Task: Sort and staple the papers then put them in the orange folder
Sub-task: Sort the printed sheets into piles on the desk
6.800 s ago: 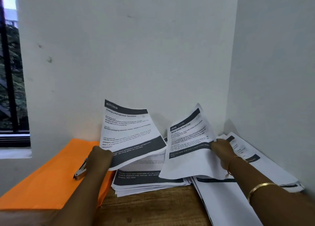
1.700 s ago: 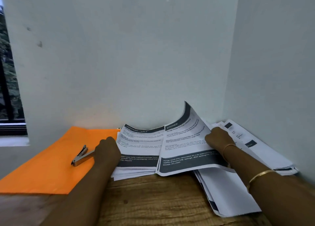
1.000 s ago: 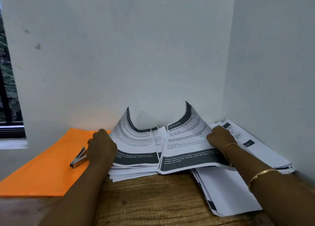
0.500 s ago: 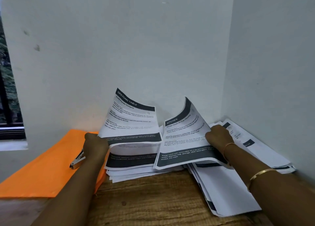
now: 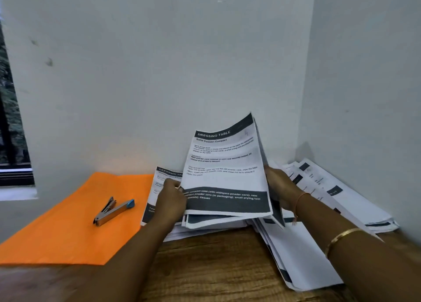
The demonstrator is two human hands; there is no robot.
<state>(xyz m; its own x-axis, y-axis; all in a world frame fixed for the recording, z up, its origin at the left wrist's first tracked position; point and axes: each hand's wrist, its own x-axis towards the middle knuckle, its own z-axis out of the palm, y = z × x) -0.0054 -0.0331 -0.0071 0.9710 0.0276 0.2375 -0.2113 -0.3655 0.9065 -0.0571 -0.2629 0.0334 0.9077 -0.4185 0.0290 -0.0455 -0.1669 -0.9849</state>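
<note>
White sheets (image 5: 224, 165) stand tilted between the left hand (image 5: 170, 199) and right hand (image 5: 281, 188), each gripping a side edge.

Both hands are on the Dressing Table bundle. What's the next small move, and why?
Probably tap the held sheets square on the table. The left hand and right hand grip them upright by their sides, and their lower edges look staggered, so they seem unready for the stapler, which lies on the orange folder.
</note>
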